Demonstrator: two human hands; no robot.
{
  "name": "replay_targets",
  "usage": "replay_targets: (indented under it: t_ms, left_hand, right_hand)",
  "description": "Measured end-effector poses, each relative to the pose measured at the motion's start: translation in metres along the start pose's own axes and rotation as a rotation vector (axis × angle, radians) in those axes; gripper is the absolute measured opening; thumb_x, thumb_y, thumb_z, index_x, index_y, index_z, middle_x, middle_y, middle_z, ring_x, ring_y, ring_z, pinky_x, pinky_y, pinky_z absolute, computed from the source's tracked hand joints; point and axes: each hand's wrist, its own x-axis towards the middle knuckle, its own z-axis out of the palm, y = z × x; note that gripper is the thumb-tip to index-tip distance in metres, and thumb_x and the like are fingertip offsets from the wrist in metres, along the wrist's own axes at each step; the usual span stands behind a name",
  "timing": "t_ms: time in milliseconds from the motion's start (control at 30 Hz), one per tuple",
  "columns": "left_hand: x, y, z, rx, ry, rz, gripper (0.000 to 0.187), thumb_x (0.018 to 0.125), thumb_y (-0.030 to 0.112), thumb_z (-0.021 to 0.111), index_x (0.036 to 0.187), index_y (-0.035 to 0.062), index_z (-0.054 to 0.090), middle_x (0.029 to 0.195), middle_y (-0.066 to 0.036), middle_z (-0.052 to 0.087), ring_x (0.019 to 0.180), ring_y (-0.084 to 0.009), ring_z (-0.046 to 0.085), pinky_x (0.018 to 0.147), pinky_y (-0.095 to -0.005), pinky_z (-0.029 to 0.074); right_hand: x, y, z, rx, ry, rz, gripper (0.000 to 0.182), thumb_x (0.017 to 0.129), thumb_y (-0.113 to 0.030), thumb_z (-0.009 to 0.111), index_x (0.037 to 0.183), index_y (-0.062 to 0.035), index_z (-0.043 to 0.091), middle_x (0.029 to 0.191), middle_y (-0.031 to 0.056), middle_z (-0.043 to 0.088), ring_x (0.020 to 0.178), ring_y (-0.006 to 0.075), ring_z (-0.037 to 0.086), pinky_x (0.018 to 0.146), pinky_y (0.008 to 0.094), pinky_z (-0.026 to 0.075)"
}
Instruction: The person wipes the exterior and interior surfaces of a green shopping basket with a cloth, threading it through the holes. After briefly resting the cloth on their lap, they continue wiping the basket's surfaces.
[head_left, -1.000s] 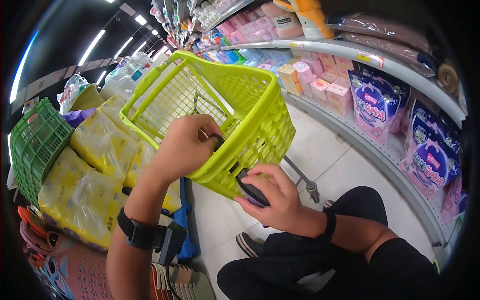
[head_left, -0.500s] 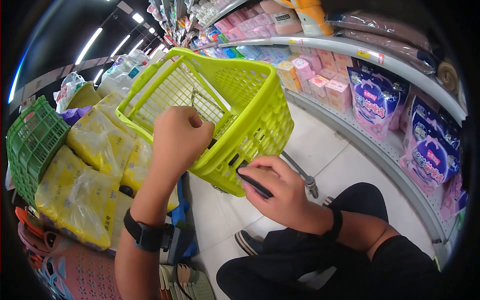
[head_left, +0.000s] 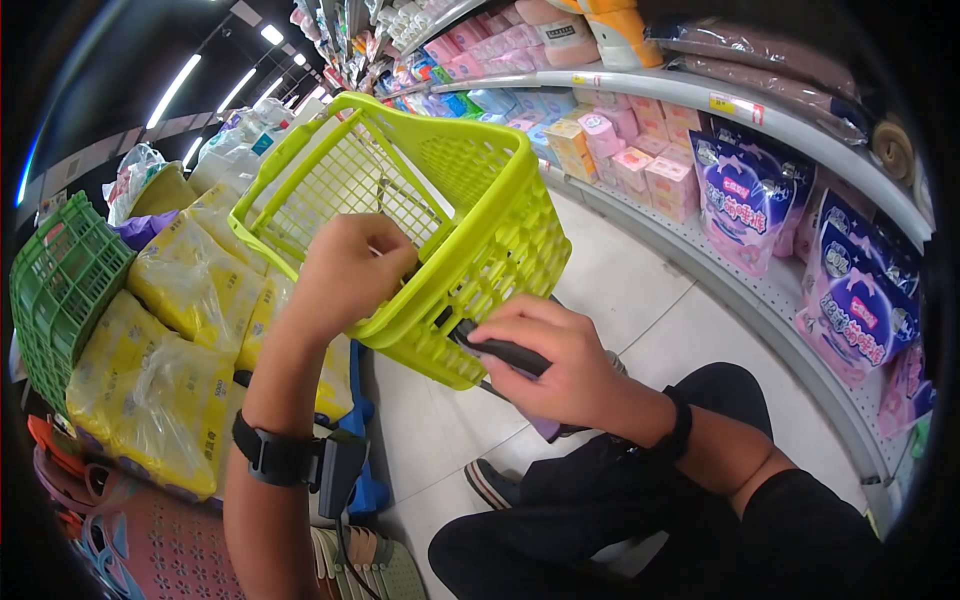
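Observation:
A lime-green plastic shopping basket (head_left: 500, 235) is tilted in front of me, its mesh sides full of openings. My left hand (head_left: 355, 270) is closed at the basket's near rim, fingers curled inward over the inside; what they grip is hidden, with a dark bit showing by the fingertips. My right hand (head_left: 560, 365) is wrapped around a black elongated piece (head_left: 515, 357), thumb along it. That piece's far end sits right at a slot in the basket's near lower side. Dark bands circle both wrists, and a small box with a cable hangs at the left one.
Yellow plastic-wrapped packs (head_left: 160, 390) are stacked at left beside a green basket (head_left: 70, 285). Pink perforated clogs (head_left: 170, 545) lie at lower left. Shelves at right hold purple-blue pouches (head_left: 740, 200) and pink boxes (head_left: 670, 185). White floor tiles (head_left: 430, 420) show beneath.
The lime-green basket has shifted slightly left. My right hand has moved a little left and down with the black piece, now against the basket's slot. My left hand has moved slightly left.

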Motion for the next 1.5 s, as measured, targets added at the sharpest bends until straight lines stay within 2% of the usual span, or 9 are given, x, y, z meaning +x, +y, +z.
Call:
replay_targets:
  t_ms: [167,267,467,733,867,1233,1367,1433,1500]
  left_hand:
    - [0.002,0.007,0.006,-0.155,0.114,-0.062,0.014,0.083,0.008,0.068,0.091,-0.0023,0.074,0.080,-0.010,0.072,0.069,-0.0176,0.070,0.065,-0.0324,0.055]
    - [0.006,0.006,0.008,-0.088,0.058,0.139,0.014,0.084,0.010,0.069,0.090,-0.0021,0.074,0.079,-0.008,0.072,0.069,-0.0153,0.069,0.064,-0.0312,0.054]
    - [0.007,0.002,0.000,-0.214,-0.305,-0.017,0.018,0.082,0.014,0.073,0.089,-0.0030,0.074,0.076,-0.008,0.072,0.067,-0.0150,0.067,0.063,-0.0311,0.052]
    - [0.001,0.010,0.003,0.350,0.008,-0.097,0.031,0.075,0.025,0.067,0.078,-0.0058,0.070,0.072,-0.029,0.062,0.067,-0.0425,0.064,0.067,-0.0446,0.053]
    - [0.003,0.006,0.005,0.397,-0.003,-0.075,0.032,0.075,0.027,0.068,0.079,-0.0047,0.071,0.074,-0.030,0.062,0.070,-0.0459,0.062,0.068,-0.0457,0.053]
    - [0.008,0.007,-0.013,-0.052,-0.782,0.077,0.041,0.096,0.028,0.068,0.124,-0.0015,0.065,0.113,-0.011,0.074,0.100,-0.0157,0.068,0.088,-0.0358,0.052]
    - [0.008,0.004,-0.012,-0.011,-0.728,0.283,0.041,0.098,0.028,0.067,0.126,-0.0026,0.063,0.114,-0.009,0.073,0.101,-0.0133,0.066,0.089,-0.0339,0.052]
    - [0.004,-0.002,-0.004,-0.535,-0.628,-0.028,0.038,0.099,0.026,0.066,0.123,-0.0025,0.065,0.108,-0.009,0.074,0.097,-0.0111,0.066,0.086,-0.0299,0.052]
    - [0.007,-0.002,-0.006,-0.391,-0.589,-0.043,0.034,0.099,0.026,0.065,0.120,-0.0013,0.067,0.105,-0.008,0.074,0.094,-0.0101,0.066,0.083,-0.0285,0.052]
  right_hand:
    - [0.000,0.001,0.005,-0.022,0.130,0.030,0.024,0.078,0.001,0.076,0.102,-0.0019,0.073,0.094,0.0118,0.068,0.082,0.0233,0.070,0.073,0.0316,0.056]
    - [-0.001,0.005,-0.006,0.003,0.028,0.027,0.022,0.076,0.002,0.073,0.098,-0.0024,0.072,0.090,0.0113,0.067,0.079,0.0245,0.069,0.071,0.0325,0.055]
    - [0.000,0.014,-0.017,0.047,-0.197,0.026,0.023,0.074,0.003,0.068,0.095,-0.0029,0.071,0.088,0.0111,0.066,0.079,0.0269,0.068,0.071,0.0347,0.054]
    - [-0.006,0.000,0.010,0.008,-0.001,-0.015,0.026,0.080,0.003,0.072,0.106,-0.0001,0.071,0.100,0.0121,0.067,0.086,0.0272,0.070,0.075,0.0339,0.056]
    - [-0.007,-0.003,0.012,-0.163,0.058,-0.082,0.023,0.078,0.001,0.070,0.101,-0.0009,0.069,0.097,0.0121,0.065,0.078,0.0283,0.069,0.068,0.0340,0.055]
    - [0.001,0.031,-0.023,0.110,-0.384,0.082,0.006,0.076,0.001,0.061,0.080,-0.0008,0.065,0.076,0.0111,0.064,0.067,0.0283,0.063,0.063,0.0357,0.049]
    - [0.015,0.029,-0.051,0.111,-0.513,0.210,0.007,0.076,0.001,0.059,0.079,-0.0002,0.065,0.076,0.0114,0.065,0.068,0.0266,0.062,0.063,0.0358,0.048]
    - [0.012,0.032,-0.061,0.069,-0.569,0.183,0.007,0.076,0.001,0.059,0.079,-0.0003,0.065,0.076,0.0111,0.065,0.068,0.0257,0.062,0.063,0.0356,0.048]
    - [0.016,0.030,-0.069,0.014,-0.639,0.257,0.012,0.080,-0.008,0.060,0.083,-0.0013,0.070,0.079,0.0129,0.070,0.076,0.0268,0.067,0.072,0.0336,0.052]
